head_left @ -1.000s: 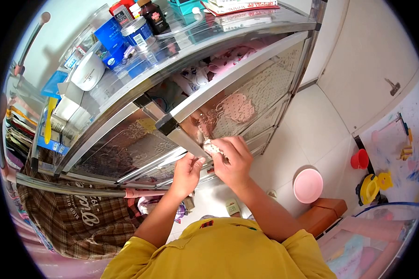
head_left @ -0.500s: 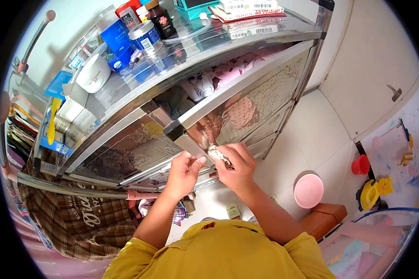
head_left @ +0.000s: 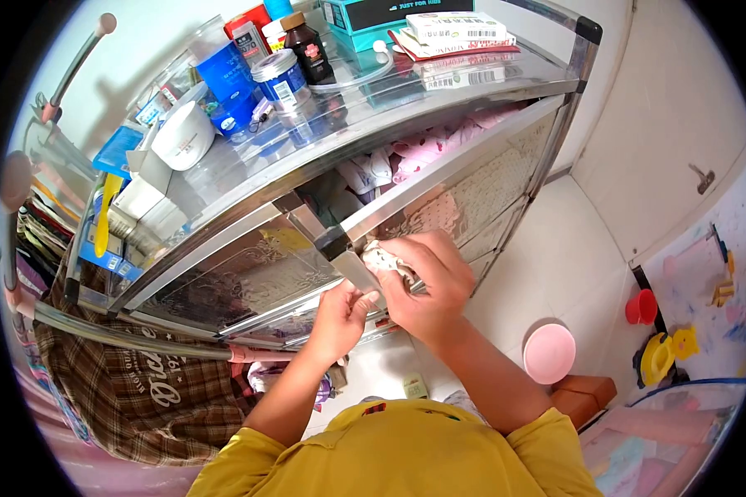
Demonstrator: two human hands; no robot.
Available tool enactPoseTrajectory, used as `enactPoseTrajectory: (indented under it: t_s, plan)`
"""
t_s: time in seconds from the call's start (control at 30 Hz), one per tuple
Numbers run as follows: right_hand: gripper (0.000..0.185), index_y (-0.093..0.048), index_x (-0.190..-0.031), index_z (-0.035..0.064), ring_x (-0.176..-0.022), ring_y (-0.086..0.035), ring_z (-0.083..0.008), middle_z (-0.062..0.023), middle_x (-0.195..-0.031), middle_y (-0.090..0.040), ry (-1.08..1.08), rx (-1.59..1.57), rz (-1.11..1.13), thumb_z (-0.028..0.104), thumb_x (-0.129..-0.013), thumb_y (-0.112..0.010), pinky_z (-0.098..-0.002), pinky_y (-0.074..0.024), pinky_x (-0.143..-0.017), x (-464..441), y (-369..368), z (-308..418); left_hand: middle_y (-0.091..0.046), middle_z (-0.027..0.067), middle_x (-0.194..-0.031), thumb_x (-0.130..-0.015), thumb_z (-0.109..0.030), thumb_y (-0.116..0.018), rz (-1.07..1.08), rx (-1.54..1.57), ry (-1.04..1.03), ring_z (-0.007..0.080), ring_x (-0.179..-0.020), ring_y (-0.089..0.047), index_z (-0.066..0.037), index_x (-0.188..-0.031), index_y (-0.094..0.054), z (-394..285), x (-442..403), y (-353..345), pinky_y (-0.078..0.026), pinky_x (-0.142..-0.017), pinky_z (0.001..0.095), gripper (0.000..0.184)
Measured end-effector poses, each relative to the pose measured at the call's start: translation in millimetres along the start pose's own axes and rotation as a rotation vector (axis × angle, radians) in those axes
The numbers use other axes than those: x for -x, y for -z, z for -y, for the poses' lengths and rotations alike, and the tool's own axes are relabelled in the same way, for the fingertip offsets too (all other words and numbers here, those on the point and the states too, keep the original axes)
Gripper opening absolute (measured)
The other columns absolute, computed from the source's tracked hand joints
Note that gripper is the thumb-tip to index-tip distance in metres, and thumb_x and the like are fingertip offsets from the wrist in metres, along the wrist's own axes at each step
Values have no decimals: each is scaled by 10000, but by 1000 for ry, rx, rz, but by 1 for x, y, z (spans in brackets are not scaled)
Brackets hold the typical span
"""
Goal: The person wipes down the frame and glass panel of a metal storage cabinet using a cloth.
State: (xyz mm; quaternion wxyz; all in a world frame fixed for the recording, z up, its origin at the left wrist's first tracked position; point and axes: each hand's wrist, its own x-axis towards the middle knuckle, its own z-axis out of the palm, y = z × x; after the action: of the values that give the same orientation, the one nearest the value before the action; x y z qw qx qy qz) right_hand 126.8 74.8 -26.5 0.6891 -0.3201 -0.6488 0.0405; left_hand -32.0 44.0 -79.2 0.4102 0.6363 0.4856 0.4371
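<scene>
A glass-panelled cabinet door [head_left: 493,178] with a metal frame stands partly open, and folded clothes [head_left: 439,145] show in the gap behind it. My left hand [head_left: 344,319] grips the door's metal side edge from below, thumb on one side and fingers curled round the other. Bunched in my right hand [head_left: 433,286] is a pale patterned cloth [head_left: 381,257], pressed against the door frame close to its black corner piece [head_left: 333,243]. Part of the cloth is hidden by my fingers.
On the cabinet top [head_left: 323,124] stand a white bowl [head_left: 182,137], a brown bottle [head_left: 307,51], a blue-labelled jar [head_left: 280,80] and several boxes. A pink basin [head_left: 549,354] is on the floor to the right. A brown plaid garment [head_left: 141,393] hangs at the left.
My right hand has moved slightly up the door's edge with the cloth, towards the black corner. My left hand has shifted a little right and down. The view has tilted slightly.
</scene>
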Motion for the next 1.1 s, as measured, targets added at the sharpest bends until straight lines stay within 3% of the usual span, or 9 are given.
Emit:
enactPoseTrajectory:
  t_s: [0.27,0.33,0.37,0.53,0.57,0.63,0.83,1.0,1.1]
  plan:
    - [279,-694,-924,13,-716,-648,-210,-100,-849,-663,-82,-29,-36,-64,-662,-753,-292,-510,-613,-14,5,16,-676,74,-855,-942,-9,-600,36,19,16,76,-753,-536,-22,-1123,-588,-1,2,3,-471,-705,255,182]
    - [264,-670,-946,26,-726,-642,-226,-94,-851,-654,-80,-37,-19,-34,-696,-732,-309,-509,-619,-10,11,13,-690,109,-928,-908,-29,-644,144,-210,-13,120,-827,-604,-31,-1139,-594,-26,0,12,-500,-757,291,236]
    - [251,-647,-969,38,-736,-636,-241,-89,-854,-644,-86,-48,3,-3,-731,-711,-326,-507,-625,-7,14,11,-642,148,-1202,-869,-17,-664,198,-194,-30,199,-1094,-612,-43,-1291,-544,-27,0,19,-471,-932,348,440]
    - [226,-535,-1073,35,-742,-632,-206,-124,-877,-636,-552,-231,54,189,-943,-639,-313,-506,-658,6,31,13,-320,210,-1542,-887,-207,-670,90,276,-347,322,-1417,-348,39,-1493,-275,-87,-18,18,-245,-1151,438,763]
    - [224,-538,-1075,27,-745,-632,-205,-121,-886,-633,-595,-253,79,165,-935,-644,-310,-503,-661,6,34,11,-399,231,-1489,-922,-356,-634,24,230,-381,318,-1375,-409,63,-1460,-328,-94,-20,10,-290,-1131,416,747]
    - [223,-541,-1077,19,-747,-631,-203,-118,-895,-629,-636,-288,113,142,-926,-649,-308,-501,-664,2,39,5,-436,227,-1461,-934,-394,-615,-19,212,-327,307,-1354,-434,67,-1448,-351,-98,-22,1,-312,-1119,407,739]
    - [279,-575,-1059,-23,-804,-594,-202,-143,-951,-602,-343,-249,-82,-10,-815,-709,-290,-480,-707,-13,43,-17,-546,212,-1361,-907,-676,-491,-156,162,-280,273,-1239,-537,103,-1352,-489,-101,-33,-19,-385,-1062,381,898]
    - [276,-591,-1036,-28,-787,-599,-209,-139,-946,-610,-282,-219,-165,-7,-802,-736,-288,-480,-683,-1,31,-35,-520,253,-1375,-885,-766,-388,-163,179,-241,304,-1267,-519,108,-1322,-511,-97,-37,-22,-382,-1073,415,985]
    - [271,-592,-1037,-25,-769,-604,-216,-129,-931,-619,-320,-243,-180,-1,-810,-738,-295,-485,-662,3,25,-36,-630,204,-1216,-843,-787,-452,-149,258,-145,246,-1107,-606,123,-1312,-515,-90,-34,-18,-456,-980,354,1026]
